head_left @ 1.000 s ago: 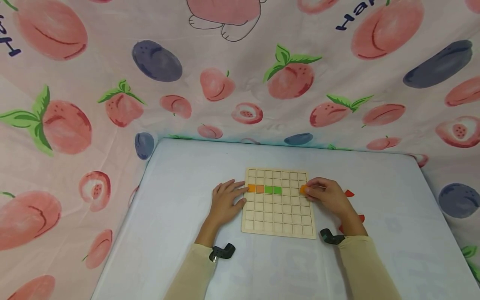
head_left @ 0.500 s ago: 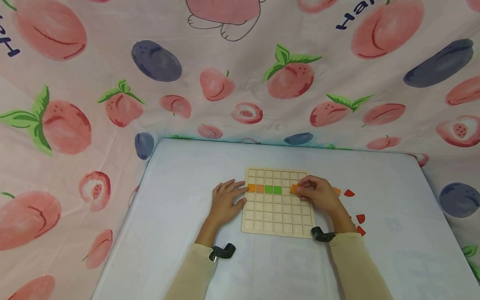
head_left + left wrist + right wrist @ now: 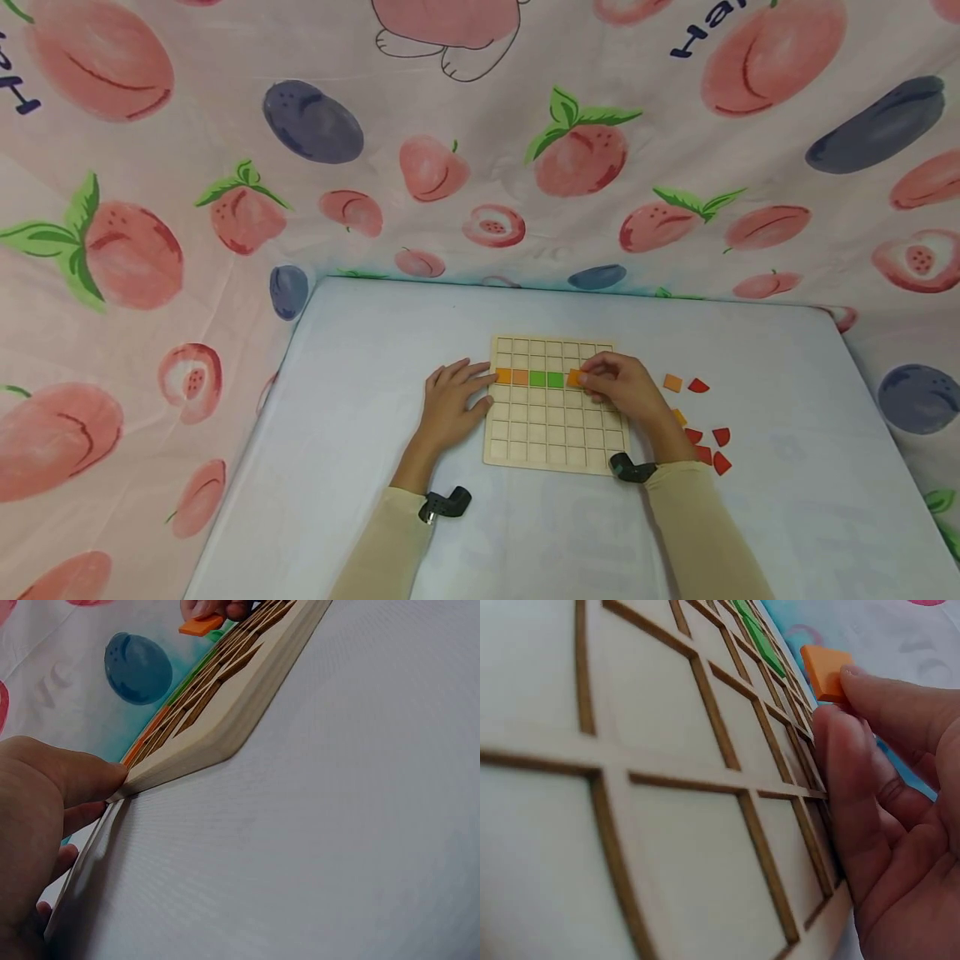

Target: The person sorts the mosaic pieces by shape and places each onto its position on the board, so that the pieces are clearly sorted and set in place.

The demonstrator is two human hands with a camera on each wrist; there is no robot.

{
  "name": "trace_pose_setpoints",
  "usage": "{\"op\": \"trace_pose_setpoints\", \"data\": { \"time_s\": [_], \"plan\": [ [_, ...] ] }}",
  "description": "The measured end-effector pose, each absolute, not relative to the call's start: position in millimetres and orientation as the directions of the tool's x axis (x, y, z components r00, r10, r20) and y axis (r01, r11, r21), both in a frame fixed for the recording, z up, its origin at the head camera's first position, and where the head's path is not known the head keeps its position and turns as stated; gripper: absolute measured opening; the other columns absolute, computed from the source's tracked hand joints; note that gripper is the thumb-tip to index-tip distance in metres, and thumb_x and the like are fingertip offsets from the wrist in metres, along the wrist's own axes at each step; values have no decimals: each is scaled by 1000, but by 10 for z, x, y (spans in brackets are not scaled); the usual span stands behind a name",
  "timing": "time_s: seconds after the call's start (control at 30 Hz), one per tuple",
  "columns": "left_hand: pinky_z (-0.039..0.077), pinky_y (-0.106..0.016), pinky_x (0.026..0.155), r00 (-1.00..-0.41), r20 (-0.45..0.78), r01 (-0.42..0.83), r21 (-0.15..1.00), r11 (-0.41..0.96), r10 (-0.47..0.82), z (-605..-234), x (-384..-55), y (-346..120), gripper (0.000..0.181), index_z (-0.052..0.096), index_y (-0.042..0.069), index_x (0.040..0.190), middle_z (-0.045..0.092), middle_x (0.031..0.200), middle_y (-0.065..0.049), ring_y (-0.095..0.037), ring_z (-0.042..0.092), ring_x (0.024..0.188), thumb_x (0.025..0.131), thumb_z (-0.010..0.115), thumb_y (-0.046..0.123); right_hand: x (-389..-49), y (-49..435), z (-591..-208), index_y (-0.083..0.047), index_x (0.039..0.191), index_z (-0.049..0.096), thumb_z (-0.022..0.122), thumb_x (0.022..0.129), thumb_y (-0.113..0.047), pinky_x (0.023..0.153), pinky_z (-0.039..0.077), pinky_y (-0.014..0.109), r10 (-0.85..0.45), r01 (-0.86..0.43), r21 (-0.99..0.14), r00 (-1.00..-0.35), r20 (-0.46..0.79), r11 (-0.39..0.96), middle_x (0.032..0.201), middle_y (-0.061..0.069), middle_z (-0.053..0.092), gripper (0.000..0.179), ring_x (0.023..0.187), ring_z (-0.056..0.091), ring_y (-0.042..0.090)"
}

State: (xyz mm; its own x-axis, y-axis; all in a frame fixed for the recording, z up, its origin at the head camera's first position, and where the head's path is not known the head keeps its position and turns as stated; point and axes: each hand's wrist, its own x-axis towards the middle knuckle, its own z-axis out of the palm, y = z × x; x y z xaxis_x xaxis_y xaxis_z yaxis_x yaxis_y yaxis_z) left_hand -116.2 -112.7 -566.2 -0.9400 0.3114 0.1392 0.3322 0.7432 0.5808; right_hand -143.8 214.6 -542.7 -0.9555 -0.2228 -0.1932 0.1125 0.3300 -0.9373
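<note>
A wooden grid board (image 3: 555,429) lies on the table, with two orange tiles (image 3: 512,377) and two green tiles (image 3: 546,380) side by side in one row. Between thumb and fingers my right hand (image 3: 626,387) pinches an orange square tile (image 3: 825,673); in the head view it is just right of the green tiles. In the right wrist view this tile is raised above the grid. At the board's left edge is my left hand (image 3: 452,408), its fingers extended. The left wrist view has that thumb (image 3: 94,778) touching the board's edge.
Right of the board lie an orange square tile (image 3: 672,382), a yellow-orange piece (image 3: 679,417) partly hidden by the right arm, and several red pieces (image 3: 722,437). A fruit-patterned cloth (image 3: 480,167) hangs behind the white table (image 3: 375,333).
My right hand has carried the orange tile leftward over the board, closer to the green tiles. Loose pieces on the right have come into view from behind the arm. My left hand stays put.
</note>
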Motion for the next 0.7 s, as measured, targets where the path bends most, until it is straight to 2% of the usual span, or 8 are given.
{"op": "trace_pose_setpoints", "data": {
  "time_s": [0.33,0.7],
  "plan": [
    [20,-60,120,-940,142,334,571,750,311,-5679,-1169,-1126,38,68,26,135,58,149,6,-25,39,149,97,65,29,-1442,2145,-5463,0,114,68,73,95,-21,68,57,24,-188,130,-912,-958,-217,389,92,7,71,29,73,66,13],
    [21,-60,119,-936,167,348,565,748,309,-5694,-1170,-1123,38,69,25,134,59,148,6,-25,40,147,96,67,30,-1445,2115,-5472,0,111,71,77,92,-22,66,56,26,-155,149,-908,-962,-225,390,87,13,72,30,68,65,15]
  ]
}}
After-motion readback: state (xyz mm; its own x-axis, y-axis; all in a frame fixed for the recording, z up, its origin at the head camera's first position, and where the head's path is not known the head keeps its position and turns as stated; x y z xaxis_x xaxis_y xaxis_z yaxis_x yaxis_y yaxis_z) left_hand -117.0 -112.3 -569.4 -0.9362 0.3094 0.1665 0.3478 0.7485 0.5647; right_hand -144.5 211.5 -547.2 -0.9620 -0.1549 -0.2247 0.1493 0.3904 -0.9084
